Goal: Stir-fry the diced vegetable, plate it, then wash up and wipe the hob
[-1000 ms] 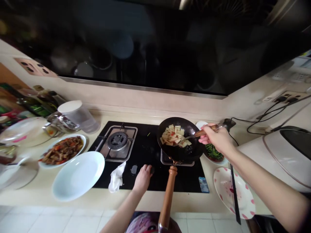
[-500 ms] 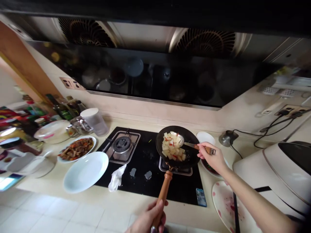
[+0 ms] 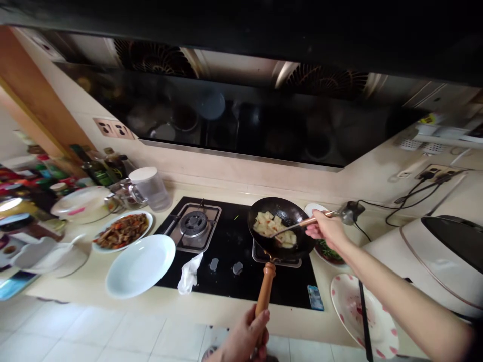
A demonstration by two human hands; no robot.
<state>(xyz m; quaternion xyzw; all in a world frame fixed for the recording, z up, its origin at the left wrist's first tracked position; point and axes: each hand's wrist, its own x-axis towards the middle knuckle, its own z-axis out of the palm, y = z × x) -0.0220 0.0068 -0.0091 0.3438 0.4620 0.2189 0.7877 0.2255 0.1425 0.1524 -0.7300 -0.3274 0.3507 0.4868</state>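
No writing here is sharp enough for me to read. My left hand [image 3: 245, 338] is closed around the wooden handle [image 3: 265, 289] of the wok [image 3: 281, 234], whose long axis runs from near to far over the right burner. My right hand [image 3: 327, 230] grips the spatula [image 3: 302, 223], pointing left into the pale food [image 3: 273, 229].

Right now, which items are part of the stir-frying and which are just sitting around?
In use:
wok with pale food pieces
wooden wok handle, gripped by left hand
spatula, held by right hand

Lying about:
empty white plate
plate of cooked food
crumpled tissue
lidded jug
spotted plate
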